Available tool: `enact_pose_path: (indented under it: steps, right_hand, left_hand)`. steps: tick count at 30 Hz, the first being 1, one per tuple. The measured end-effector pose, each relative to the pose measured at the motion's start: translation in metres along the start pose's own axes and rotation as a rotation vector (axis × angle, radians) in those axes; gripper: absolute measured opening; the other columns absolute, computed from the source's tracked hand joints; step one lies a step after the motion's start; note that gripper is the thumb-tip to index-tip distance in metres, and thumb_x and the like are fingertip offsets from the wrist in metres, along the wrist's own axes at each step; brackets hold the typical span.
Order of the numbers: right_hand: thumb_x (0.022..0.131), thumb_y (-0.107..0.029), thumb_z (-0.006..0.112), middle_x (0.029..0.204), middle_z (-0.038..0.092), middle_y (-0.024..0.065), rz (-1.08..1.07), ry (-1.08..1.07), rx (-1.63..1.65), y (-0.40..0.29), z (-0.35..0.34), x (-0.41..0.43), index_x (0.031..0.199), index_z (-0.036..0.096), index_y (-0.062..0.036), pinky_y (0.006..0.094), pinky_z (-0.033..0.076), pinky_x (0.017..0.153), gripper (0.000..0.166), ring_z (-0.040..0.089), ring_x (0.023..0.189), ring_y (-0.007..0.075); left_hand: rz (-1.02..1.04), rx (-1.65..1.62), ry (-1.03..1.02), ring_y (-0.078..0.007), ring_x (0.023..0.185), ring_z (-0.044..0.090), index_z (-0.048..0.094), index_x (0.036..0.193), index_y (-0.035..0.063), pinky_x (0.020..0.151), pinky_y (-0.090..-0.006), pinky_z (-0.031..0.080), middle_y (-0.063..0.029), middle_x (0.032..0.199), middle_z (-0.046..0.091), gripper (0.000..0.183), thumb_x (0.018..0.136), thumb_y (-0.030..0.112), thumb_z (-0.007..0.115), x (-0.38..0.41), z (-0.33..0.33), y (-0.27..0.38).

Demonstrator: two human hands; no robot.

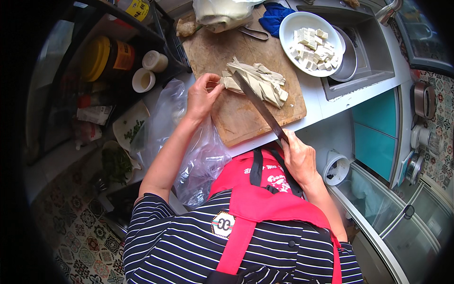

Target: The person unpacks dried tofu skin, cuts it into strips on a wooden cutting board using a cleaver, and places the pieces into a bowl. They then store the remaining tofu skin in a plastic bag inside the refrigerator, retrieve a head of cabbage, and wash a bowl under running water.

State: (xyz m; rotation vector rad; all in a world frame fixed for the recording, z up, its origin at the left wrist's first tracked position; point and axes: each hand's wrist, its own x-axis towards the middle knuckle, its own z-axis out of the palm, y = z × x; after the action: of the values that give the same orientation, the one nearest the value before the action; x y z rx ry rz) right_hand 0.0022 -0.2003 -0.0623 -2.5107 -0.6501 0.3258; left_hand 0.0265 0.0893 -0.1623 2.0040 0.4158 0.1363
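Cut strips of a pale sheet food, perhaps tofu skin (260, 83), lie in a loose pile on a worn wooden cutting board (241, 127). My left hand (204, 94) pinches the pile's left end between thumb and fingers. In my right hand (299, 156) is the handle of a long-bladed kitchen knife (260, 106); its blade slants over the strips, with the tip near the pile's upper left. Whether the edge touches the food cannot be told. White cubes that look like tofu (312, 48) fill part of a white bowl (287, 26) right of the board.
Behind the strips are a plastic bag of pale food (225, 14), a peeler-like metal tool (253, 33) and a blue cloth (275, 17). The sink (376, 53) is at right. A clear plastic bag (198, 159) hangs over the counter edge; jars and small cups (143, 80) stand left.
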Motion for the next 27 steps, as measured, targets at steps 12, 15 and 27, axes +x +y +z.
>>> enact_pose_path:
  steps: [12,15,27]
  right_hand:
    - [0.086,-0.006,0.059,0.09,0.067,0.0159,0.091,0.005,0.003,0.006,-0.003,-0.012,0.113,0.055,-0.0063,0.0434,0.052,0.062,0.027,0.064,0.075,0.0377]
    - [0.086,-0.006,0.059,0.09,0.067,0.0156,0.1,-0.012,0.014,0.003,-0.003,-0.012,0.112,0.055,-0.0067,0.0436,0.052,0.062,0.026,0.064,0.075,0.0382]
    - [0.087,-0.007,0.059,0.093,0.067,0.0161,0.098,0.031,0.036,0.002,0.0,-0.009,0.112,0.056,-0.0072,0.0428,0.052,0.065,0.025,0.064,0.078,0.038]
  left_hand:
    - [0.038,0.253,-0.085,-0.0147,0.078,0.066,0.06,0.11,-0.0007,0.07,-0.0293,0.054,-0.0088,0.095,0.068,0.043,0.076,0.019,0.078,0.006,0.018,0.002]
    - [-0.063,0.029,-0.025,-0.0186,0.077,0.068,0.06,0.106,-0.0003,0.073,-0.0311,0.053,-0.0133,0.096,0.066,0.043,0.072,0.02,0.078,0.003,0.023,-0.004]
    - [-0.124,0.062,-0.086,-0.0199,0.076,0.067,0.06,0.102,0.0017,0.071,-0.0323,0.053,-0.01,0.087,0.068,0.041,0.07,0.02,0.08,0.009,0.018,-0.009]
